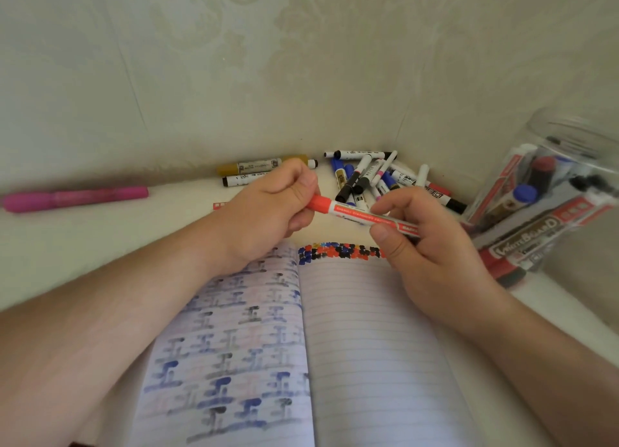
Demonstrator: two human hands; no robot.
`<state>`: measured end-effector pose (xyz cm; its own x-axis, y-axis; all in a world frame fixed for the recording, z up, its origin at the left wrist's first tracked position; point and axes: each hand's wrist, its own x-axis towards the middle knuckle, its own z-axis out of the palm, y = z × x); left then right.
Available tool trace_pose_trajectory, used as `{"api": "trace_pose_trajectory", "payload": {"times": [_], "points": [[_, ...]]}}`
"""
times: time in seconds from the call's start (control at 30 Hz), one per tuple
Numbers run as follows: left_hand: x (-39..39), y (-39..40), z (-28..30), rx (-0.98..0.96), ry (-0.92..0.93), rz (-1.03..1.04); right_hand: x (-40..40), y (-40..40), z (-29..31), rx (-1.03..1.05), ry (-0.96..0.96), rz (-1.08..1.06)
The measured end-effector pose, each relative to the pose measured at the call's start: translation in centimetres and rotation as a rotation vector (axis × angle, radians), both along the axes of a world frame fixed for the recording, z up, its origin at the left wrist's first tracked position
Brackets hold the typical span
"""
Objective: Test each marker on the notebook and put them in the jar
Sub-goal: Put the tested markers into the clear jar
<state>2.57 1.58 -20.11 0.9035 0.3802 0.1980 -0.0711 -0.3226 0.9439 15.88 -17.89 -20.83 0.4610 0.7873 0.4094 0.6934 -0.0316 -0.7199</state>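
Pale patterned wallpaper backs a white tabletop [100,239] in a corner. Over the open notebook [368,329], both hands hold a red marker [365,217] level: the left hand [268,208] curls its fingers round the red cap end, the right hand [432,242] pinches the barrel, whose far end is hidden behind its fingers. Ink dabs line the right page's top edge. Beyond lies a loose pile of markers [375,178]. At right, a clear jar [549,192] holds several markers, its rim blurred. A pink marker [75,198] lies far left.
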Motion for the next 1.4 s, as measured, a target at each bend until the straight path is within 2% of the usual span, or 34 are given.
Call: {"api": "trace_pose_trajectory", "payload": {"times": [0.1, 0.27, 0.37, 0.47, 0.53, 0.6, 0.7, 0.77, 0.87, 0.97, 1.2, 1.3, 1.4], "points": [[-0.1, -0.5, 0.1, 0.070, -0.027, 0.006, -0.1, 0.1, -0.1, -0.021, 0.019, -0.001], [-0.3, -0.6, 0.4, 0.205, -0.067, -0.008, -0.8, 0.3, -0.1, 0.057, 0.126, -0.018], [-0.5, -0.1, 0.1, 0.242, -0.030, -0.003, -2.0, -0.2, 1.2, -0.002, 0.009, -0.045], [-0.2, 0.5, -0.1, 0.339, -0.136, 0.079, -3.3, -1.4, 3.6, -0.011, -0.183, -0.056], [-0.2, 1.3, -0.4, 0.517, -0.200, 0.198, -3.9, -2.8, 5.7, 0.056, -0.288, -0.125], [-0.2, 2.6, -1.1, 0.724, -0.113, 0.412, -3.8, -5.1, 8.1, 0.182, -0.218, -0.231], [-0.2, 4.0, -2.1, 0.810, 0.168, 0.603, -2.2, -9.0, 12.2, 0.385, -0.236, -0.388], [0.1, 3.7, -2.1, 0.839, 0.281, 0.579, -0.6, -11.2, 14.3, 0.496, -0.214, -0.423], [0.2, 2.8, -1.8, 0.895, 0.338, 0.482, 2.0, -12.9, 15.3, 0.522, -0.147, -0.521], [0.0, 2.5, -1.6, 0.895, 0.345, 0.432, 4.3, -13.0, 14.3, 0.453, -0.089, -0.590], [0.4, 3.1, -1.9, 0.941, 0.363, 0.380, 5.0, -11.0, 13.1, 0.082, -0.172, -0.613], [0.4, 3.3, -2.2, 0.926, 0.293, 0.390, 5.2, -10.4, 13.9, -0.102, -0.400, -0.638], [0.2, 3.0, -2.2, 0.886, 0.216, 0.381, 5.2, -10.0, 13.5, -0.466, -0.625, -0.673]]}}
